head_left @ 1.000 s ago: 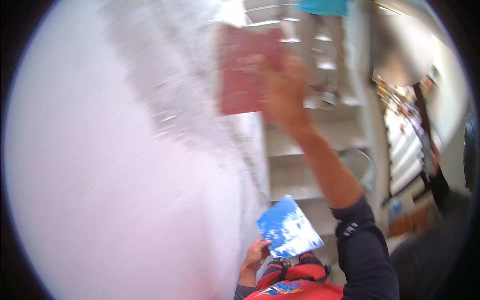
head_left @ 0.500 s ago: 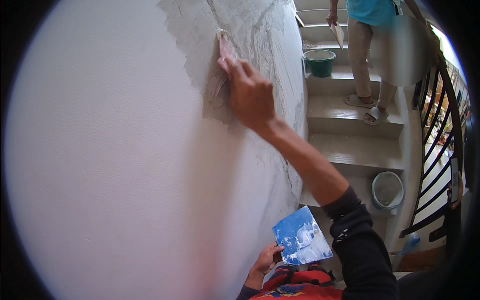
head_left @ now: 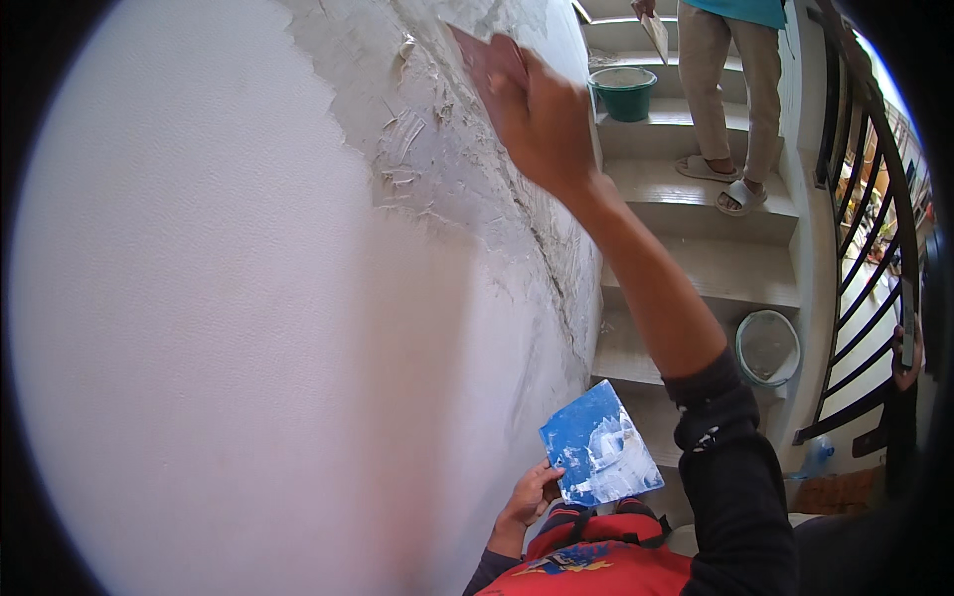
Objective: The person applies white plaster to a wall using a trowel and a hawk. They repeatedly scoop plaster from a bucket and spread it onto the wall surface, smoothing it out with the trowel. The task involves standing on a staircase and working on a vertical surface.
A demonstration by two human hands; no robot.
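Note:
My right hand [head_left: 547, 129] grips a flat, reddish spreader [head_left: 477, 62], held high against or just over a rough grey patch of plaster [head_left: 407, 149] on the white wall [head_left: 179, 298]. Thick ridges of paste and a dark uneven line run down that patch. Low in the view, my left hand [head_left: 534, 492] pinches the corner of a square blue board [head_left: 571, 442], its face smeared with white paste.
Stairs [head_left: 696, 260] climb on my right, holding a green bucket [head_left: 626, 99] and a pale pail [head_left: 767, 348]. A person [head_left: 745, 89] stands higher up, holding a board. A black railing [head_left: 855, 228] borders the stairs, with another hand [head_left: 906, 363] beside it.
Since half a second ago, my right hand has moved up and rightward with the spreader, uncovering some wet ridges. The person on the stairs has shifted slightly. The blue board stays low.

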